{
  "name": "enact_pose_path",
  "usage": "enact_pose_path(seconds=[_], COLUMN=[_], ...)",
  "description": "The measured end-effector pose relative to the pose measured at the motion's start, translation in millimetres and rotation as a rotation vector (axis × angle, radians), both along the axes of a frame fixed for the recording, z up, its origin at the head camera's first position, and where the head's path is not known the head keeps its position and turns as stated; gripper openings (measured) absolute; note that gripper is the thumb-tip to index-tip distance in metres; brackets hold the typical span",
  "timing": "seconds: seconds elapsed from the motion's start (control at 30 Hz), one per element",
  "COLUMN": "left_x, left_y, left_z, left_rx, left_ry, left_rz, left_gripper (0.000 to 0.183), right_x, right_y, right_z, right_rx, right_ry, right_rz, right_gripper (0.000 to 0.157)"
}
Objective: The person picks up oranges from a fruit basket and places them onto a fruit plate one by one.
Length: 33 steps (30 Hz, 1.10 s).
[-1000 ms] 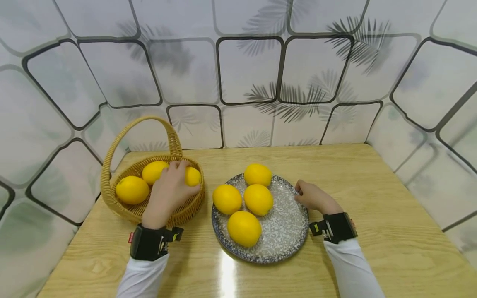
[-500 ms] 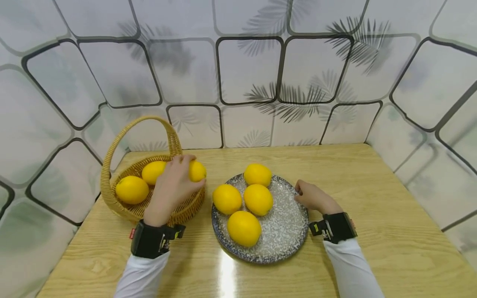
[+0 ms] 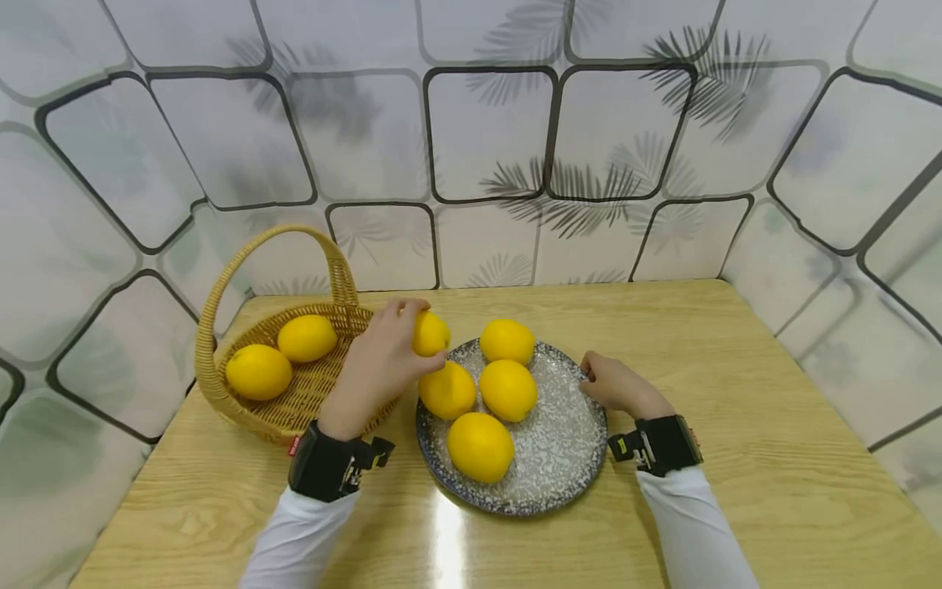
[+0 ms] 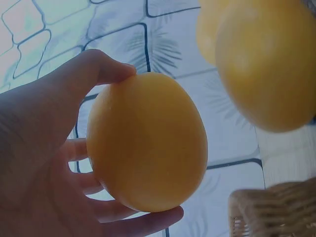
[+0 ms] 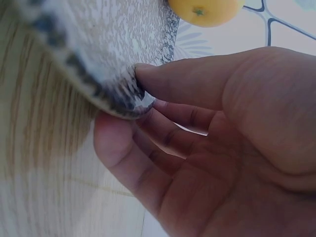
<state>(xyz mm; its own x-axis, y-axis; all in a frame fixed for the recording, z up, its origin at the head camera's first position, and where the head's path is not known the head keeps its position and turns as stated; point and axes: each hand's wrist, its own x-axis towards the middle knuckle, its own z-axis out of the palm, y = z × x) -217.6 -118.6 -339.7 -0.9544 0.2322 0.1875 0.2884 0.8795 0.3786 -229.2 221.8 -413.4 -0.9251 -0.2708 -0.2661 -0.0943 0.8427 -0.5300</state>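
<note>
My left hand [image 3: 383, 360] grips a yellow lemon [image 4: 148, 143], thumb on one side and fingers curled round the other. In the head view this lemon is over the left rim of a speckled grey plate [image 3: 562, 442], behind the leftmost lemon on it. Several lemons rest on the plate, among them a front one [image 3: 481, 447] and a back one [image 3: 508, 341]. At the plate's right edge my right hand [image 3: 621, 386] pinches the rim; the right wrist view shows the thumb on top and the forefinger underneath.
A wicker basket [image 3: 324, 393] with a tall handle stands at the left, holding two lemons, one at the front left [image 3: 259, 372] and one behind [image 3: 307, 338]. The wooden table [image 3: 773, 458] meets a patterned wall covering [image 3: 493, 131] at the back and sides.
My left hand has lifted the lemon out of the basket and carried it right to the plate's left rim. The right hand has kept its hold on the plate.
</note>
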Motion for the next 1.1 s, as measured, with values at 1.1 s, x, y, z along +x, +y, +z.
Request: enact_pose_path(seconds=[1.1], left_x=[-9.1], left_y=[92.7], left_z=[-10.4], left_rx=[0.084], left_ry=[-0.071], left_rz=[-0.291], left_gripper=[0.071], right_x=[-2.3], right_y=[3.1], right_z=[-2.2], right_rx=[-0.010], right_ry=[-0.009], right_rz=[-0.017], right_gripper=[0.022])
